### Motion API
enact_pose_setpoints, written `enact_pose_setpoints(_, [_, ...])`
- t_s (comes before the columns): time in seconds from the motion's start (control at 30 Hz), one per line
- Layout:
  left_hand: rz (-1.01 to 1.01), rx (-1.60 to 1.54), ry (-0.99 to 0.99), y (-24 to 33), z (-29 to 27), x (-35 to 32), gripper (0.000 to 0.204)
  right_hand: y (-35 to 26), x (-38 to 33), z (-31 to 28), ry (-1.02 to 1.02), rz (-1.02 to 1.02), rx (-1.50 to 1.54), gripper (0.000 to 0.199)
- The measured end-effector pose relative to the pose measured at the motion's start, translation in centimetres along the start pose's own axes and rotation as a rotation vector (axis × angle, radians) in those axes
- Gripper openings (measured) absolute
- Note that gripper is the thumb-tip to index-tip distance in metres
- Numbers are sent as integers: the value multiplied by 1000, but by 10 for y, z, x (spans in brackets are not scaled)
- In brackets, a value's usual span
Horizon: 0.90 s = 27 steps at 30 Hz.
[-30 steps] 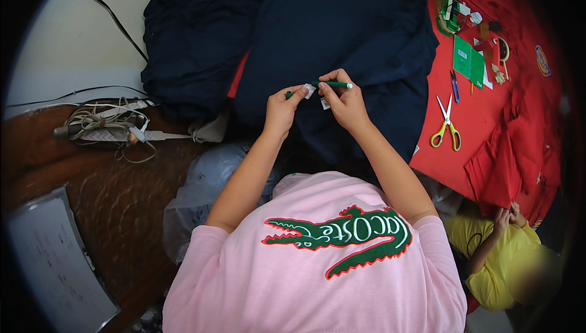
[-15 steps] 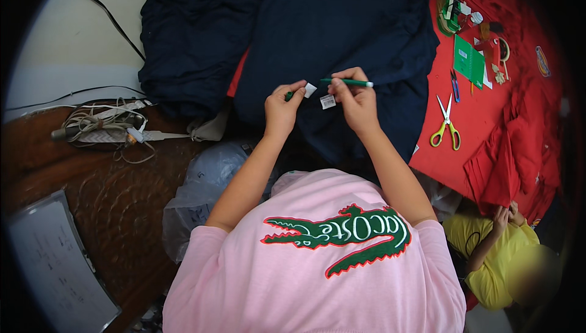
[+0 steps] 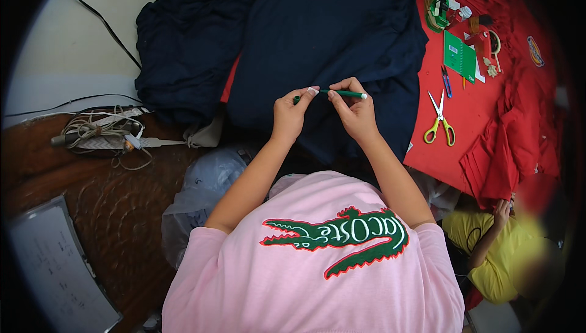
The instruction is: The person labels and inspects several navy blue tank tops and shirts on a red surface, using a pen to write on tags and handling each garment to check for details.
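Observation:
My left hand [image 3: 288,114] pinches a small white label [image 3: 313,90] between thumb and fingers. A green marker cap [image 3: 296,99] shows in the same hand's curled fingers. My right hand [image 3: 359,116] is closed on a green marker [image 3: 349,94], held nearly level with its tip pointing left at the label. Whether the tip touches the label I cannot tell. Beneath both hands lies a large dark navy garment [image 3: 305,34], spread over a red-covered table [image 3: 436,156]. A second folded navy garment [image 3: 189,46] lies to its left.
Yellow-handled scissors [image 3: 439,122], blue thread snips [image 3: 447,83], a green notebook [image 3: 459,57] and a green tape dispenser [image 3: 436,9] lie at right. Red garments [image 3: 497,168] pile beyond, handled by a person in yellow [image 3: 488,244]. Coiled cables [image 3: 97,128] sit on the left.
My hands have come closer together, bringing the marker tip to the label in my left hand. A second white label near my right hand no longer shows.

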<state>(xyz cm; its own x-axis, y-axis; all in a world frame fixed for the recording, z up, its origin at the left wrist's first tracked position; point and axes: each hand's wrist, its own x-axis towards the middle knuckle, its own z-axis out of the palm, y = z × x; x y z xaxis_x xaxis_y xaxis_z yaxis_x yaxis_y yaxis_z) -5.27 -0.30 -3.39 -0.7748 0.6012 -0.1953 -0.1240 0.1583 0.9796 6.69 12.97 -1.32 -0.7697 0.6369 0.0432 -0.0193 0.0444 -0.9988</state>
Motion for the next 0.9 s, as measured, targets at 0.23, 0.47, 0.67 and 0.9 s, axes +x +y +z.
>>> enact_pose_setpoints(0.23, [-209, -221, -16, 23, -3, -7, 25, -13, 4, 9, -8, -120, -87, 11])
enact_pose_setpoints(0.47, [-134, -34, 150, 18, -40, 21, 27, -25, -8, -55, 253, -127, -4, 16])
enact_pose_setpoints(0.67, [-107, 212, 111, -29, -53, 47, 25, 50, -100, -177, 560, -108, -685, 13])
enact_pose_setpoints(0.9, [-81, 332, 66, -42, -53, 61, 29, 67, -157, -158, 479, -127, -1024, 17])
